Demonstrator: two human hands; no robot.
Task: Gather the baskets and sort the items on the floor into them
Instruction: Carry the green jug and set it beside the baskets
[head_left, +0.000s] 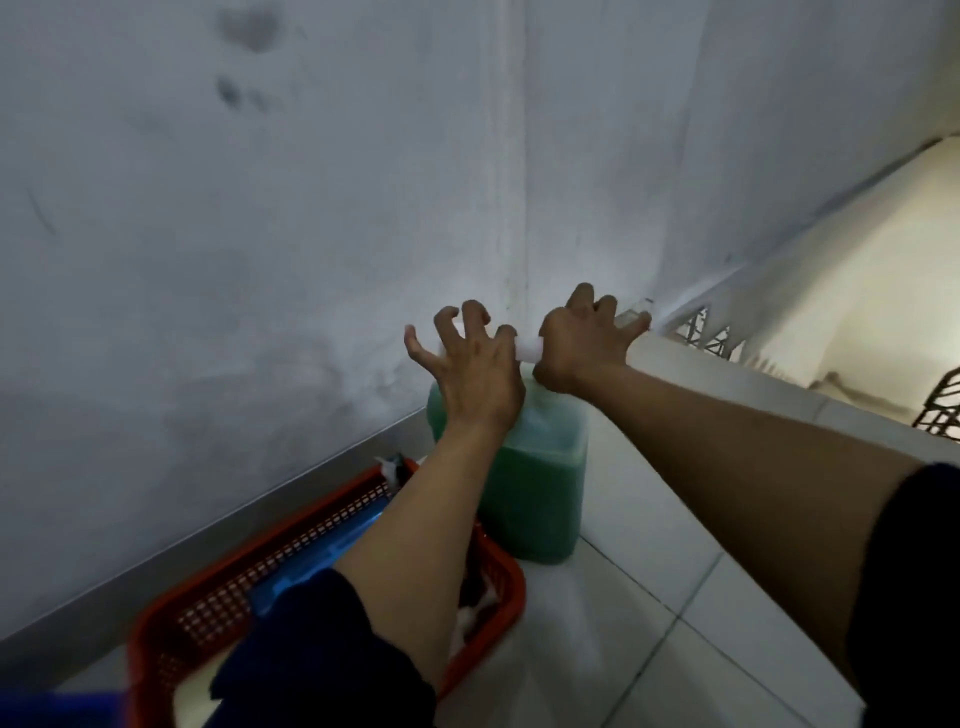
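The grey plastered wall (260, 208) filled most of the view, meeting a second wall at a corner straight ahead; below it lay the white tiled floor (675, 597), and on that floor, against the wall's foot, sat the red perforated plastic basket (311, 551), holding a blue flat item (322, 551) and some white stuff too blurred to name; just beyond the basket, in the corner, stood the translucent jug of green liquid (540, 483), upright on the tiles; above the jug both bare forearms reached forward, dark sleeves pushed up; the left hand (475, 371) hovered over the jug's top with its fingers (447, 322) spread and clawed, and whether they gripped anything, I could not tell; the right hand (584, 338) was beside it, fingers curled, with a small white cylindrical piece (530, 349) showing between the two hands and touching the right one; whether it was truly grasped was hidden.
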